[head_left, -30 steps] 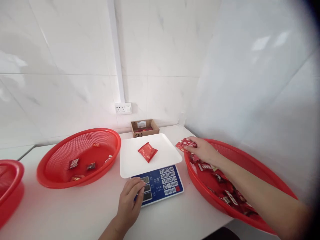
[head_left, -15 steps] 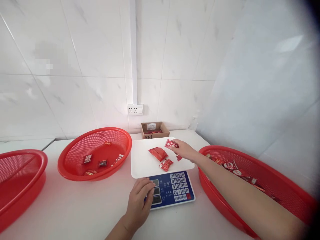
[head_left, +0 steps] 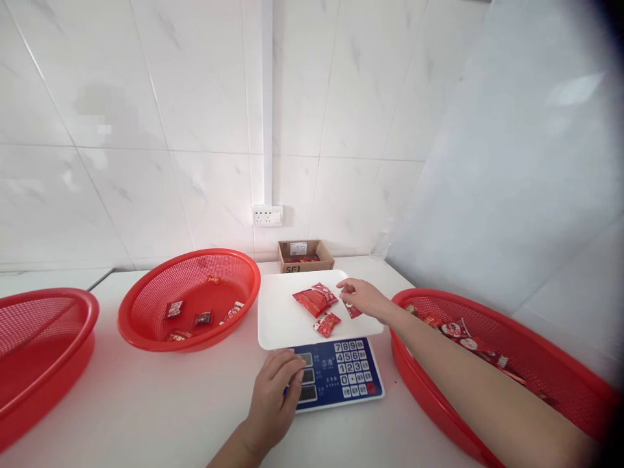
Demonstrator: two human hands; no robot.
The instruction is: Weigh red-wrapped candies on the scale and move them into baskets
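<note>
One small packet [head_left: 327, 293] newly on the scale [head_left: 277, 325], two matching ones [head_left: 326, 324] nearby; right hand [head_left: 366, 299], grip unclear

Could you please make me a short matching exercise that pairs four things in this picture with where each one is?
Column one:
1. left hand
2. right hand
3. cardboard box
4. wall socket

Column two:
A. at the foot of the white conduit
B. over the right part of the white weighing tray
C. at the left end of the blue keypad panel, by the displays
D. at the back of the table, behind the weighing tray

Right pairs: 1-C, 2-B, 3-D, 4-A.
</note>
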